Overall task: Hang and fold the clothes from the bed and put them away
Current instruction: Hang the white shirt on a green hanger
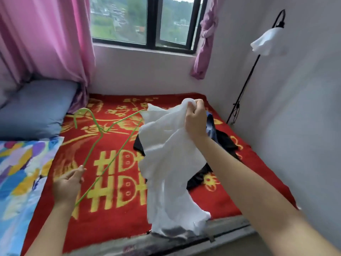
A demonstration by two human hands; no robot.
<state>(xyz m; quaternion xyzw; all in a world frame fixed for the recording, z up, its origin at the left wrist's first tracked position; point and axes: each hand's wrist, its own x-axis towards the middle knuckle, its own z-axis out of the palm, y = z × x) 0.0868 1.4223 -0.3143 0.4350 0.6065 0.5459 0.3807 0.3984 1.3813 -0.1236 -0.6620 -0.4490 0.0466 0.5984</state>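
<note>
My right hand (195, 119) grips the top of a white garment (166, 163) and holds it up above the bed; its lower part hangs down to the bed's front edge. My left hand (69, 183) pinches one corner of a green wire hanger (110, 126). The hanger's far end reaches into the white garment near its upper left. Dark clothes (223, 139), black with a bit of blue, lie on the red and gold blanket (110, 209) behind the white garment, partly hidden by it.
A blue pillow (35, 109) and a colourful quilt (20, 174) lie at the bed's left. Pink curtains (46, 37) hang left of the window (147, 21). A black floor lamp (265, 41) stands by the right wall. The bed's grey front edge (221, 230) runs below.
</note>
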